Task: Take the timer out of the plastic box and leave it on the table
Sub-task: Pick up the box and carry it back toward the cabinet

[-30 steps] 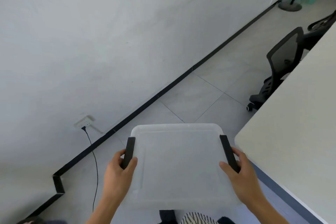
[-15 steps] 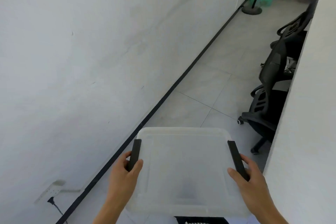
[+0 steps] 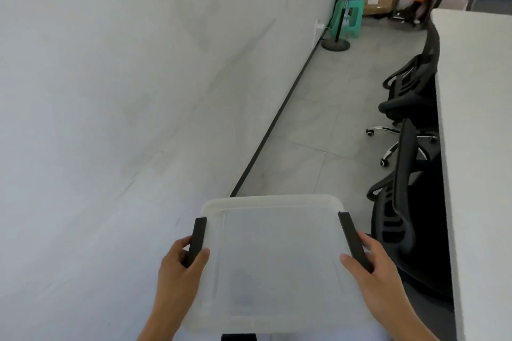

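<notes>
I hold a translucent plastic box (image 3: 273, 252) with its lid on, low in the middle of the view, in the air in front of me. My left hand (image 3: 180, 271) grips the black clip on its left side. My right hand (image 3: 379, 271) grips the black clip on its right side. A faint dark patch shows through the lid near its front; I cannot tell whether it is the timer. The white table (image 3: 479, 147) runs along the right edge of the view.
A grey wall fills the left half. Black office chairs (image 3: 401, 180) stand pushed against the table on the right. Farther off are a fan stand (image 3: 336, 41), a green stool (image 3: 350, 18) and cardboard boxes. Grey tiled floor lies between wall and chairs.
My view has swung to the right along the wall, so the far end of the room and the table now show. Both hands keep the same grip on the box.
</notes>
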